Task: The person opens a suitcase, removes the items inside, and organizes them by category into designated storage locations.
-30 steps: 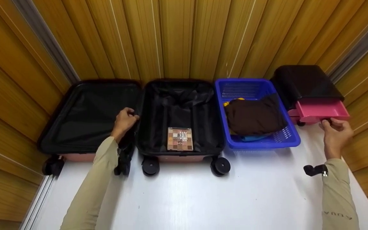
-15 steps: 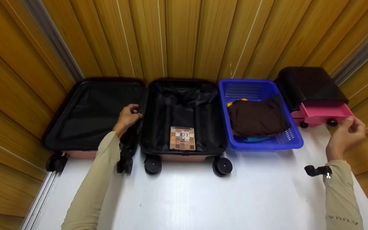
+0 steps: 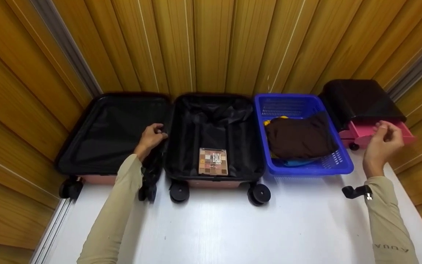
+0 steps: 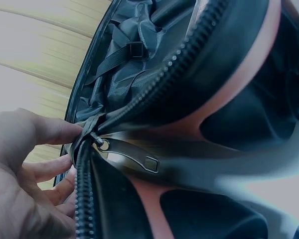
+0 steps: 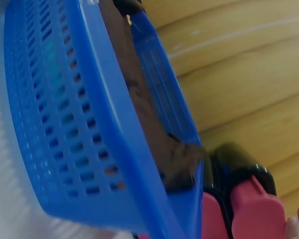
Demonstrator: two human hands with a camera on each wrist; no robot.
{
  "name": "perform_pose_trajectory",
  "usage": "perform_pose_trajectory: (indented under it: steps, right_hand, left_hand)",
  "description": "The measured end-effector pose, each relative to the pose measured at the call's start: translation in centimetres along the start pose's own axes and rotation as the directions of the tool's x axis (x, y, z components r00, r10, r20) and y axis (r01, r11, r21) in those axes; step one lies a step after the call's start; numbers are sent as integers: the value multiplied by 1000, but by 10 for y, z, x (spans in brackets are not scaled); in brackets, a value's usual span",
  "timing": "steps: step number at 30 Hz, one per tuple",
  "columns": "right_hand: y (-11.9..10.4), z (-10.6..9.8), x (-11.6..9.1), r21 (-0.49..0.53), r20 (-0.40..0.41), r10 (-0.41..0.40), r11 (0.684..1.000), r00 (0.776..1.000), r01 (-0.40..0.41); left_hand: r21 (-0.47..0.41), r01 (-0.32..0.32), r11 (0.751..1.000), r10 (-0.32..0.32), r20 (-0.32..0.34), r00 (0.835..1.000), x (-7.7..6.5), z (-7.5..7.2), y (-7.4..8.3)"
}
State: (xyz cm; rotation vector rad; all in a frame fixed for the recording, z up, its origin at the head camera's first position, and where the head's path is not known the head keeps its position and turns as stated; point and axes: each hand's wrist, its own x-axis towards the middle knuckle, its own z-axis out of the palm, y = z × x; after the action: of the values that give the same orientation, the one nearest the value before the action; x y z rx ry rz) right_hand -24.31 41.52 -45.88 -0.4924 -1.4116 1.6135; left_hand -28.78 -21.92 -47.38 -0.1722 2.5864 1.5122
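Observation:
An open suitcase lies spread in two halves, its lined left half (image 3: 112,132) beside its deeper right half (image 3: 211,117). Between them, my left hand (image 3: 151,137) pinches the zippered edge (image 4: 87,137), thumb on one side and fingers on the other, next to a hanging zip pull (image 4: 134,154). An eyeshadow palette (image 3: 213,161) rests in the right half near its front edge. At the far right, my right hand (image 3: 383,146) hovers before a pulled-out pink drawer (image 3: 403,130) of a small black drawer box (image 3: 365,99). Its fingers curl loosely around nothing.
A blue plastic basket (image 3: 306,170) stands between suitcase and drawer box, holding a folded dark brown cloth (image 3: 299,135) with yellow and blue fabric beneath. Suitcase wheels (image 3: 259,194) project toward the white floor (image 3: 233,231). Wood-look panel walls (image 3: 211,44) enclose the back and sides.
My right hand has left the drawer's front, going right, then back left and up before it. The drawer still stands out. My left hand keeps its place at the suitcase; the view has shifted slightly.

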Motion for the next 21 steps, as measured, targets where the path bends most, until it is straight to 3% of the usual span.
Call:
perform_pose_trajectory:
  steps: [6, 10, 13, 16, 21]
  right_hand:
    - [-4, 19, -5, 20, 115, -34, 999, 993, 32]
    - [-12, 33, -13, 72, 254, -20, 997, 967, 1]
    - [-19, 43, -28, 81, 384, 30, 995, 923, -66]
    - [-24, 54, -44, 55, 499, 59, 994, 865, -99]
    - [-32, 72, -67, -60, 657, 53, 998, 752, -18]
  left_hand:
    - [-7, 33, 999, -33, 9, 999, -1, 0, 7]
    - [13, 88, 996, -89, 33, 996, -2, -3, 15]
    - [49, 139, 989, -142, 70, 987, -2, -7, 21]
    - [85, 162, 983, -171, 108, 979, -3, -13, 25]
    - [76, 159, 984, -169, 141, 976, -3, -15, 27]
